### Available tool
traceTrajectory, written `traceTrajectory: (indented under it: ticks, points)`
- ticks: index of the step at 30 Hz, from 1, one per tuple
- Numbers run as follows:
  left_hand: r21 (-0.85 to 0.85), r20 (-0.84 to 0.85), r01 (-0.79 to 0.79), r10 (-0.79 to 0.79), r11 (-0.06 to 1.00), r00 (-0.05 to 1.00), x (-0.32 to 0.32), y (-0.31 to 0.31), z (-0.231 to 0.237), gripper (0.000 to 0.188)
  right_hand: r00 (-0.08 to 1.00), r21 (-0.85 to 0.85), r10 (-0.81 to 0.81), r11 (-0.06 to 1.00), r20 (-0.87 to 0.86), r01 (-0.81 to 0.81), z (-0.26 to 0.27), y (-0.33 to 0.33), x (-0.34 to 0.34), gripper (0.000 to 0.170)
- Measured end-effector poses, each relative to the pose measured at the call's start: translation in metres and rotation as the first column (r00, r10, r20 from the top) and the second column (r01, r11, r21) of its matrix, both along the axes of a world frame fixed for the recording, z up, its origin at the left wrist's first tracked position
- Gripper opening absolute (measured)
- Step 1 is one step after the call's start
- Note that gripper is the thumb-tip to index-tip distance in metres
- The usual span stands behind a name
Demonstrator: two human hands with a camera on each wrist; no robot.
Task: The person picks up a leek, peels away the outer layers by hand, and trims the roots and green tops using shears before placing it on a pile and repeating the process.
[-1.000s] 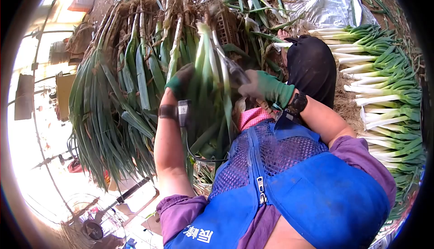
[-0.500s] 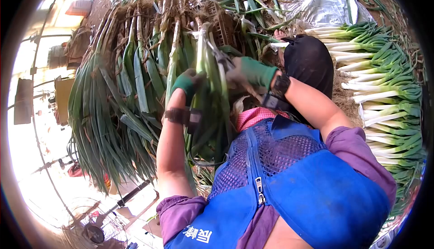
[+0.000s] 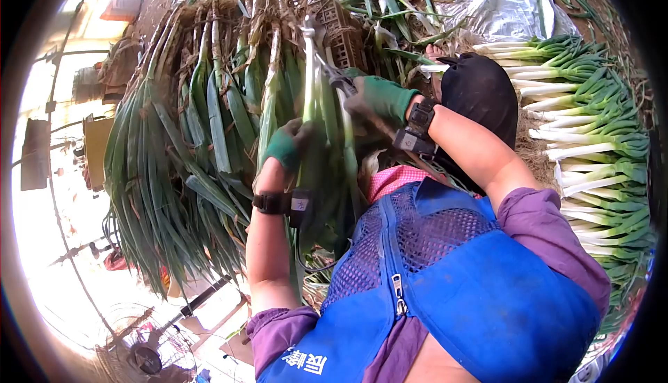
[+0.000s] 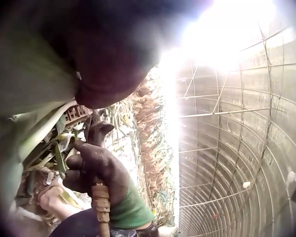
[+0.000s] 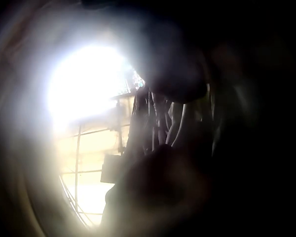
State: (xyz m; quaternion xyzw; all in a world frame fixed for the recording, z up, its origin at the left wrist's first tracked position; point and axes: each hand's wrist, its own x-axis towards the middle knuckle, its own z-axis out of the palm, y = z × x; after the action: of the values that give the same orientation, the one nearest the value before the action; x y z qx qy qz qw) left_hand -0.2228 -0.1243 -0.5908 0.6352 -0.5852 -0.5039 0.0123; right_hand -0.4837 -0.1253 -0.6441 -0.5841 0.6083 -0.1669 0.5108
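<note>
In the head view, my gloved left hand (image 3: 289,145) grips a few long green onions (image 3: 309,80) partway down their stalks, white ends up. The leaves hang down in front of my lap. My gloved right hand (image 3: 379,98) holds a dark air gun (image 3: 339,82), its nozzle slanting toward the upper stalks. From the left wrist view, the right hand (image 4: 106,170) is curled round the gun, and a tape-wrapped hose (image 4: 101,202) comes out below it. Dark blur fills most of the right wrist view.
Unpeeled green onions (image 3: 202,125) with rooty ends hang in a thick row at the left. Cleaned ones (image 3: 584,132) lie in a long row at the right. A brown crate (image 3: 341,35) and a silvery sheet (image 3: 494,0) lie ahead. A fan (image 3: 145,356) stands lower left.
The upper stalks now show clean white where loose outer layers were blurred before. My right hand has moved slightly left and up with the air gun; the left hand has lowered a little.
</note>
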Motion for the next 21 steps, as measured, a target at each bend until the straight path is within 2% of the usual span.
traceTrajectory:
  ticks: [2,3,5,6,7,10,11,14,17,20,21]
  points:
    - [-0.014,-0.1,-0.095,0.093,0.995,0.991,-0.005,0.008,0.015,0.05,0.996,0.067,-0.055,0.996,0.065,0.051,-0.001,-0.015,0.001,0.055]
    - [-0.035,-0.096,-0.087,0.084,0.996,0.992,-0.001,0.008,0.009,0.049,1.0,0.021,-0.014,1.0,0.021,0.014,0.001,-0.025,0.001,0.05]
    - [-0.086,-0.005,0.013,-0.013,0.996,1.0,0.015,0.003,-0.024,0.048,0.996,-0.029,0.081,0.996,-0.03,-0.082,-0.007,-0.04,0.006,0.044]
    - [-0.111,0.042,0.065,-0.061,0.992,0.997,0.014,0.001,-0.024,0.047,0.99,-0.056,0.127,0.99,-0.06,-0.13,-0.008,-0.048,0.007,0.042]
    - [-0.097,0.063,0.076,-0.07,0.992,0.996,0.013,0.003,-0.025,0.047,0.998,0.089,0.054,0.994,0.023,-0.055,-0.011,-0.054,0.008,0.038]
    - [-0.126,0.187,0.149,-0.124,0.981,0.975,0.0,0.005,-0.02,0.047,0.998,0.197,-0.049,0.98,0.045,0.039,-0.023,-0.071,0.01,0.038]
    - [-0.099,0.214,0.145,-0.121,0.985,0.969,-0.004,0.008,-0.015,0.047,1.0,0.112,0.003,0.994,0.031,-0.006,-0.029,-0.071,0.006,0.039]
    - [-0.113,0.236,0.162,-0.131,0.98,0.963,0.0,0.006,-0.027,0.048,0.999,0.053,-0.02,0.998,0.031,0.018,-0.022,-0.059,0.005,0.039]
    - [-0.114,0.297,0.2,-0.159,0.973,0.941,-0.002,0.006,-0.026,0.049,0.993,0.075,0.071,0.995,-0.092,-0.064,-0.039,-0.065,0.002,0.041]
    - [-0.134,0.352,0.215,-0.156,0.968,0.923,-0.013,0.01,-0.013,0.048,0.998,0.055,0.06,0.997,-0.03,-0.058,-0.014,-0.037,0.0,0.042]
    - [-0.109,0.302,0.177,-0.138,0.978,0.943,-0.015,0.01,-0.009,0.048,0.999,0.113,0.049,0.993,-0.015,-0.047,-0.001,-0.028,0.0,0.042]
